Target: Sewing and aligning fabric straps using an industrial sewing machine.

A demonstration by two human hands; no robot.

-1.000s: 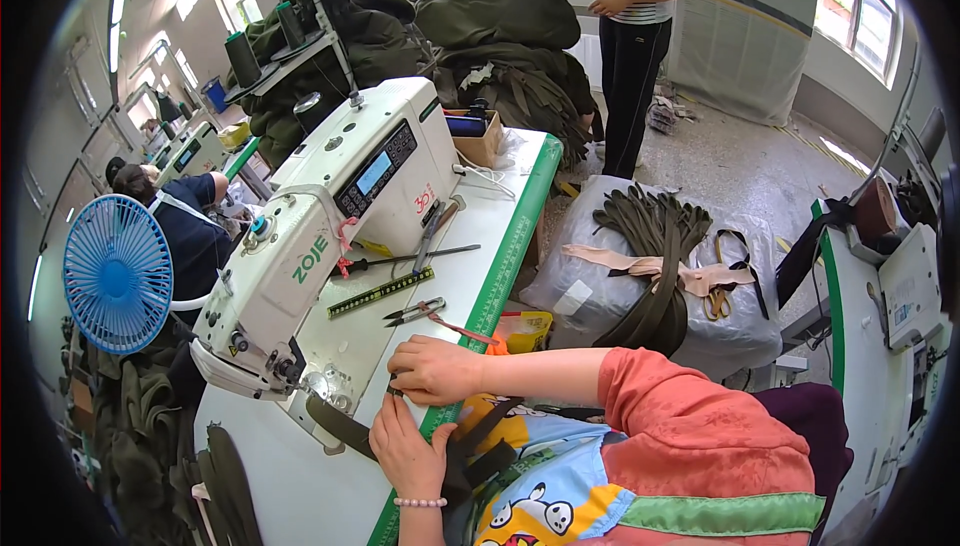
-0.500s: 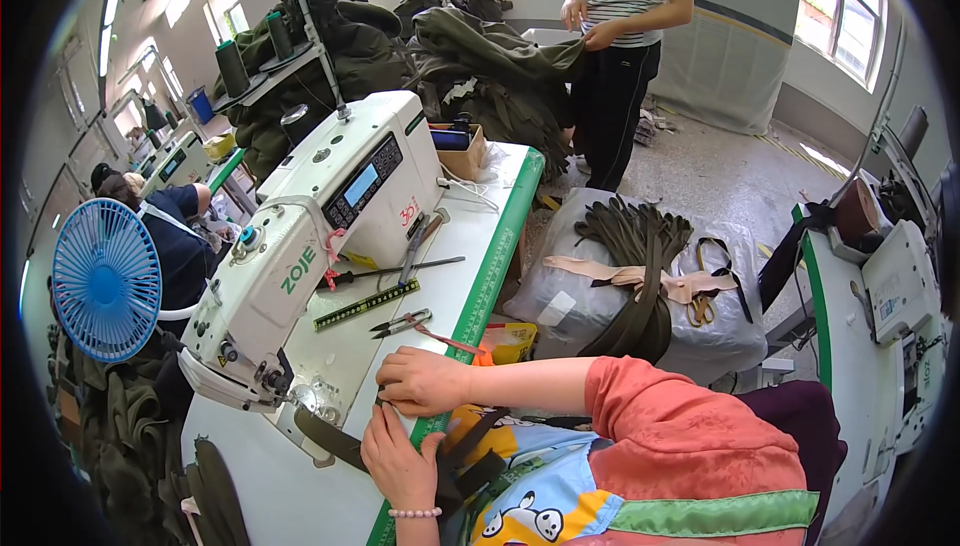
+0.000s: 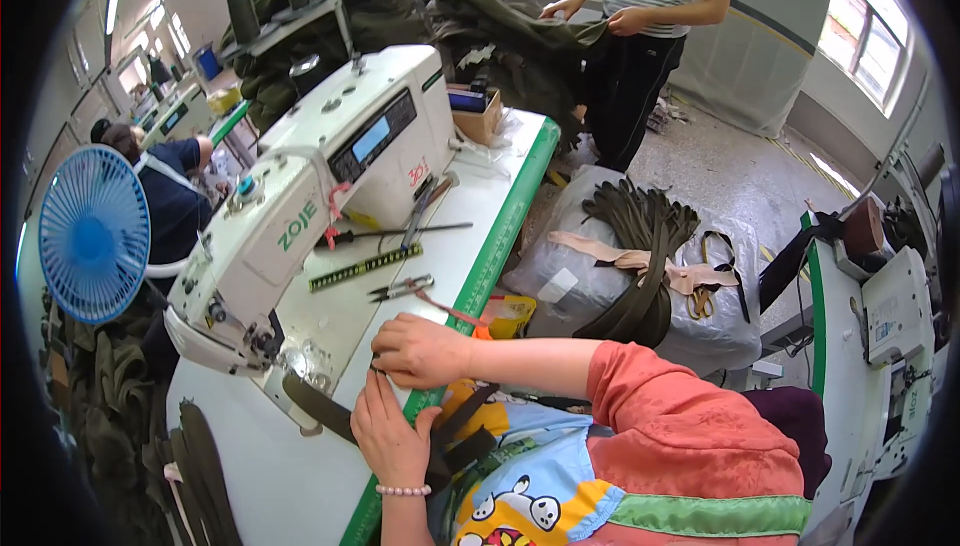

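Observation:
An olive-green fabric strap (image 3: 318, 408) runs from the needle area of a white sewing machine (image 3: 290, 216) to the table's front edge. My left hand (image 3: 392, 438), with a pink bead bracelet at its wrist, rests over the strap, fingers together and thumb apart. Curled fingertips of my right hand (image 3: 425, 351) meet those of the left and pinch a small dark edge of the strap. What lies under the fingers is mostly hidden. More dark strap (image 3: 465, 431) hangs over the edge onto my blue and yellow apron (image 3: 520, 506).
Small snips (image 3: 402, 289), a dark yellow-marked ruler (image 3: 365, 269) and a screwdriver (image 3: 400, 232) lie beside the machine. A blue fan (image 3: 95, 231) stands left. Bundled straps (image 3: 650, 256) rest on a plastic-wrapped pack to the right. Another person (image 3: 660, 26) handles olive cloth behind.
The whole view has shifted a little. My hands stay together on the strap at the table edge with barely any movement. The standing person's hands have moved along the olive cloth.

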